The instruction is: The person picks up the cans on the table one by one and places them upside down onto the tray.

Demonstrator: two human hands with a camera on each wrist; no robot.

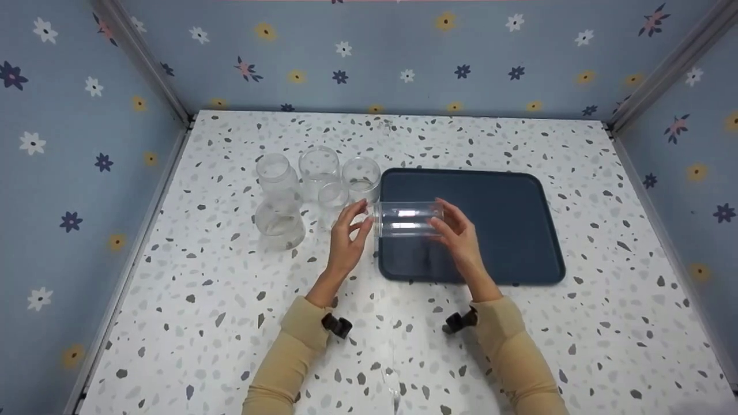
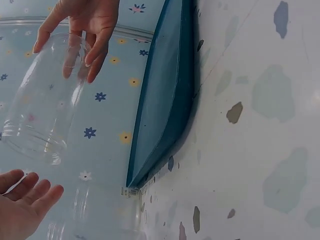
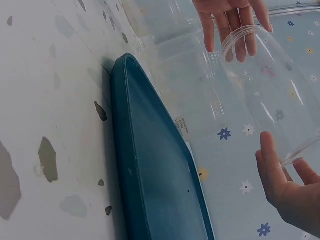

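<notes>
A clear, threaded-mouth jar point(image 1: 408, 220) lies sideways in the air over the left part of the dark blue tray point(image 1: 507, 230). My right hand point(image 1: 461, 236) grips its base end, thumb on the near side, and the fingers point(image 3: 270, 155) show at that end in the right wrist view. By the jar's mouth is my left hand point(image 1: 347, 239), fingers spread and loosely bent. In the left wrist view a gap separates the left fingers point(image 2: 45, 195) from the rim of the jar point(image 2: 45, 100). Nothing is visible inside the jar.
Several clear jars stand left of the tray, among them a near-left jar point(image 1: 281, 225), a back jar point(image 1: 319, 167) and one by the tray's corner point(image 1: 361, 176). The speckled white table point(image 1: 230, 323) is bounded by flowered blue panels point(image 1: 375, 57).
</notes>
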